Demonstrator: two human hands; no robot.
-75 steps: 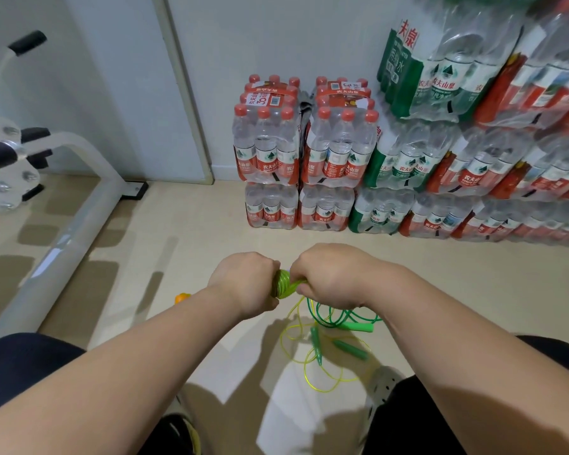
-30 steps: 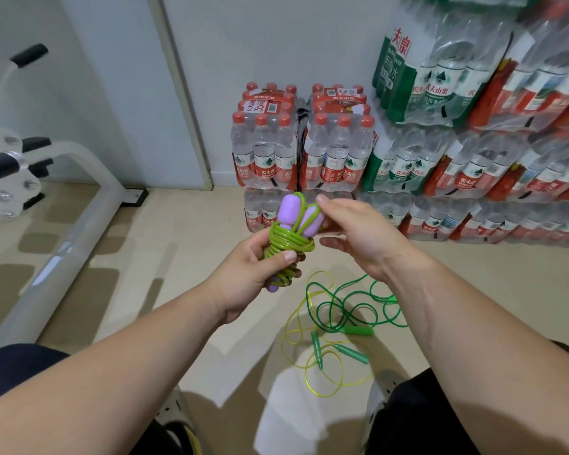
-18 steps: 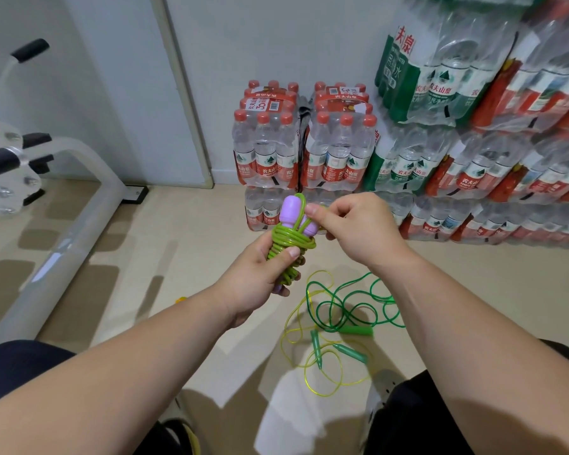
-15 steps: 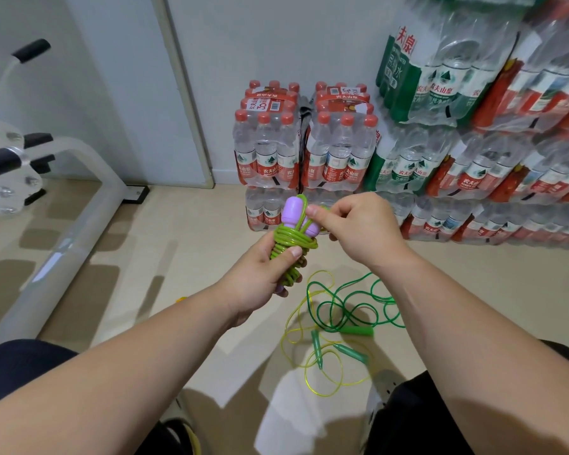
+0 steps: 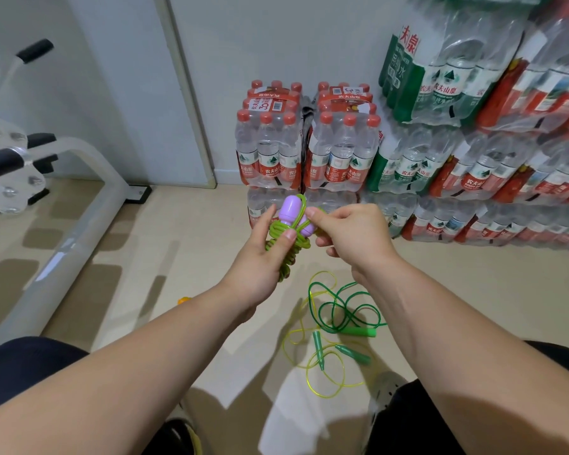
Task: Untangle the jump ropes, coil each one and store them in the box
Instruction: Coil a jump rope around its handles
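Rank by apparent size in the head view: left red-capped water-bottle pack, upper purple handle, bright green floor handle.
1. water-bottle pack
2. purple handle and green floor handle: look alike; purple is nearer the camera, so unranked.

Your pale beige floor [image 5: 165, 257] carries two tangled ropes in the lower centre of the frame: a dark green rope [image 5: 335, 310] overlapping a thin yellow rope [image 5: 322, 385], with green handles [image 5: 353, 353] lying among the loops. Shrink-wrapped water bottle packs [image 5: 440, 221] stand stacked at upper right. A white machine frame [image 5: 79, 218] rests at left, and a small orange object [image 5: 183, 300] lies left of centre.
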